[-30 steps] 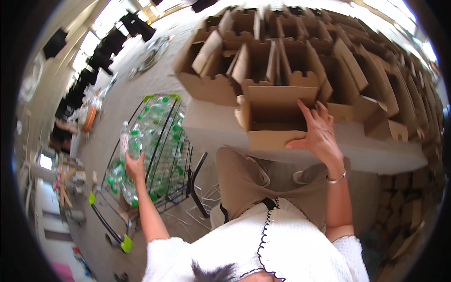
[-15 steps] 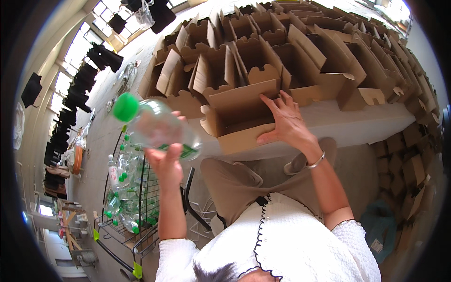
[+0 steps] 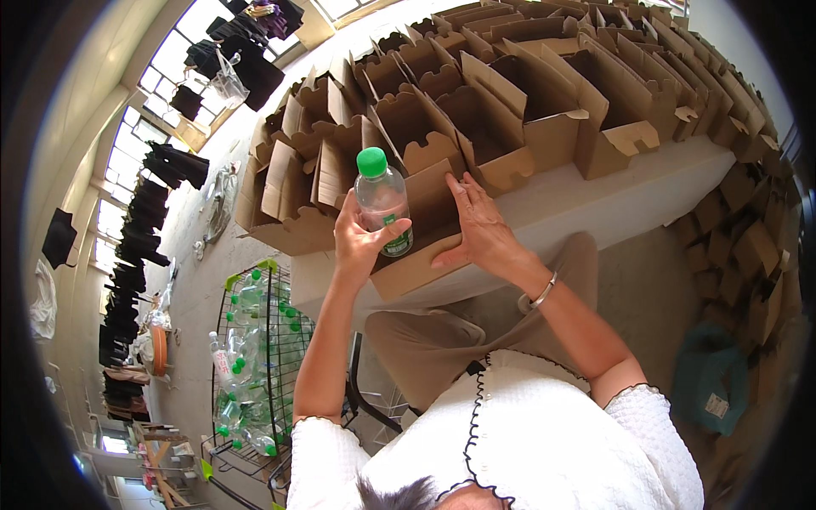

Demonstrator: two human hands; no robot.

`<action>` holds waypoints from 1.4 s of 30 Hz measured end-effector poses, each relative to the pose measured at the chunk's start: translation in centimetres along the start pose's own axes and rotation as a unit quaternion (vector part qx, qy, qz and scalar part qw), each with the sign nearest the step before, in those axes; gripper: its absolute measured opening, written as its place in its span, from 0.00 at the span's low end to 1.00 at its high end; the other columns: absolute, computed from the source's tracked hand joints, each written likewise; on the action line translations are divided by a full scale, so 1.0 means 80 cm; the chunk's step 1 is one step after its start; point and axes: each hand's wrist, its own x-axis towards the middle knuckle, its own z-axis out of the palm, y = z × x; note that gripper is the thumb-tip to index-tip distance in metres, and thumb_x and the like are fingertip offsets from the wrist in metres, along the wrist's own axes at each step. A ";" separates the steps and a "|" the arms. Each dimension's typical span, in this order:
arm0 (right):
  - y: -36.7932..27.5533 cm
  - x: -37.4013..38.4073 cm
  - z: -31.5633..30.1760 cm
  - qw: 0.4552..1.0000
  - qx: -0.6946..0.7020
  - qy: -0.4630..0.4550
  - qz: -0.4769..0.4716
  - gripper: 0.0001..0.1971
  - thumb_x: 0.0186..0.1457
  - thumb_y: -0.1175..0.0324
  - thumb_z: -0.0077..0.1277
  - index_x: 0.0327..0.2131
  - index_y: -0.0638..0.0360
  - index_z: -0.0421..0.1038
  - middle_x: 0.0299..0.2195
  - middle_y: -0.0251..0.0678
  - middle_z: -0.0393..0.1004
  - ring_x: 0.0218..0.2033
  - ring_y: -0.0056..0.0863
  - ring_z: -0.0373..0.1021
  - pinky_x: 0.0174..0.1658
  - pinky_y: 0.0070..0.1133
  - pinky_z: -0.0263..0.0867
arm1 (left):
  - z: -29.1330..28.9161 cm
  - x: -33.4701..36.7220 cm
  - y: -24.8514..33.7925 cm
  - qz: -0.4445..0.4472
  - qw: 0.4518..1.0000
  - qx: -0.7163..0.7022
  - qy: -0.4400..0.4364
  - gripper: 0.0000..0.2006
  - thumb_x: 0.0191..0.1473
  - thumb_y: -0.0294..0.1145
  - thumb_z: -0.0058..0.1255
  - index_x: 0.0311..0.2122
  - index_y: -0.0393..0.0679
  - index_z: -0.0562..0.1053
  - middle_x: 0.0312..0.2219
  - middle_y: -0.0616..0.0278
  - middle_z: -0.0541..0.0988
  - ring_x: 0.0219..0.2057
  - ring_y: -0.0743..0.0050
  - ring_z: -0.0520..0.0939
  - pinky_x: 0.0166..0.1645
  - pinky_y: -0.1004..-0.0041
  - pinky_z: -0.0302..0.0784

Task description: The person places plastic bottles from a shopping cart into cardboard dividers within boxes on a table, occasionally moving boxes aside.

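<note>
In my left hand [image 3: 355, 240] is a clear plastic bottle [image 3: 382, 197] with a green cap and a green label, held nearly upright. Its base is over the left part of an open cardboard box [image 3: 416, 274], just behind the front wall. My right hand [image 3: 490, 236] spans that box's right end, with fingers against the back wall and thumb at the front wall. The box's interior is partly hidden by the bottle and my hands. Behind it, more open cardboard boxes [image 3: 476, 127] stand in close rows.
A black wire cart [image 3: 270, 340] at my left holds many green-capped bottles [image 3: 242, 365]. The boxes stand on a pale raised surface [image 3: 586, 200]. More cardboard boxes [image 3: 752, 246] are piled at right, near a teal bag [image 3: 710, 378]. Dark clothes [image 3: 140, 212] hang far left.
My left hand has brought the bottle rightward from beside the cart to the box, turning it from tilted to nearly upright. My right hand stays at the box's right end. The view has shifted.
</note>
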 end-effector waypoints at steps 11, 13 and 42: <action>0.000 0.000 0.006 0.999 -0.025 -0.009 0.024 0.75 0.26 0.43 0.76 0.70 0.71 0.38 0.67 0.61 0.52 0.72 0.53 0.45 0.72 0.39 0.46 | 0.011 0.007 0.019 -0.058 0.935 0.323 -0.133 0.34 0.36 0.31 0.71 0.53 0.35 0.74 0.41 0.49 0.83 0.43 0.59 0.85 0.52 0.66 0.77; 0.001 -0.002 0.007 0.999 -0.013 -0.008 0.031 0.76 0.26 0.42 0.76 0.70 0.72 0.37 0.67 0.61 0.51 0.72 0.53 0.45 0.72 0.39 0.46 | 0.012 0.011 0.019 -0.084 0.926 0.340 -0.143 0.33 0.36 0.32 0.71 0.51 0.33 0.75 0.40 0.47 0.84 0.44 0.56 0.85 0.51 0.66 0.77; -0.020 0.008 0.018 0.999 -0.032 -0.037 0.021 0.67 0.30 0.41 0.74 0.69 0.66 0.48 0.66 0.47 0.58 0.71 0.54 0.46 0.71 0.37 0.49 | -0.016 -0.107 0.019 0.111 0.920 0.350 0.137 0.11 0.61 0.33 0.56 0.45 0.39 0.80 0.48 0.54 0.82 0.53 0.54 0.80 0.58 0.60 0.74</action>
